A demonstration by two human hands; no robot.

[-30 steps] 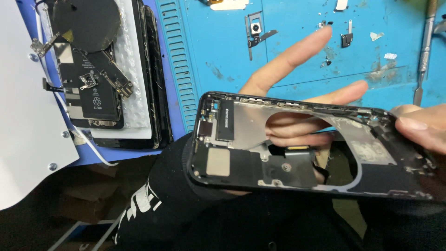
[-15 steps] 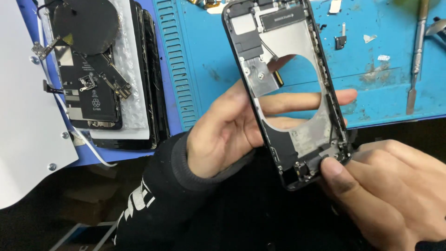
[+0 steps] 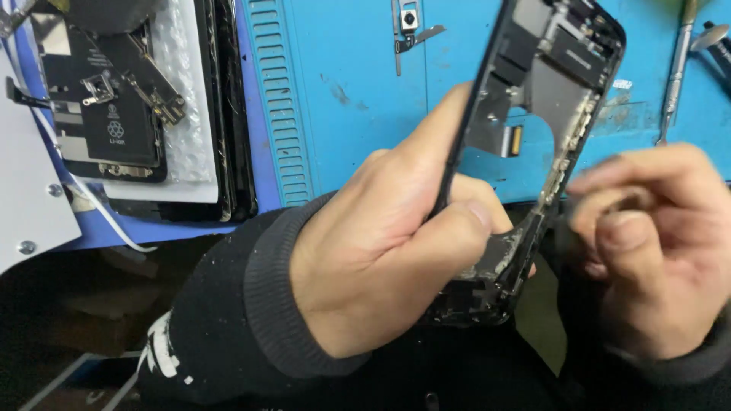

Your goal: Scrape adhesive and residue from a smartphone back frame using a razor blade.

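Covering most of the bench, a blue work mat (image 3: 358, 91) with a ribbed strip along its left part is lying under everything else, its front edge running behind both hands. Sitting at the upper left, a stack of dark phone parts (image 3: 225, 114) is resting on a white padded sheet (image 3: 183, 91), with a black battery (image 3: 103, 114) and small metal brackets lying on top; a white panel (image 3: 30, 205) with screws is overlapping the mat's left corner. Standing nearly upright and tilted to the right above the mat, a stripped black phone frame (image 3: 548, 91) is showing its inner metal plates and a short flex cable. Gripping its lower half, the left hand (image 3: 381, 251) in a dark sleeve is wrapping around the frame, thumb pressing on the front edge and fingers curled behind it. Hovering just right of the frame's lower edge, the right hand (image 3: 655, 243) is blurred, its fingers bunched together; whether they are pinching anything cannot be told. Lying at the upper right, a slim metal tool (image 3: 674, 76) is resting on the mat, and a small camera module (image 3: 409, 23) is sitting near the top centre
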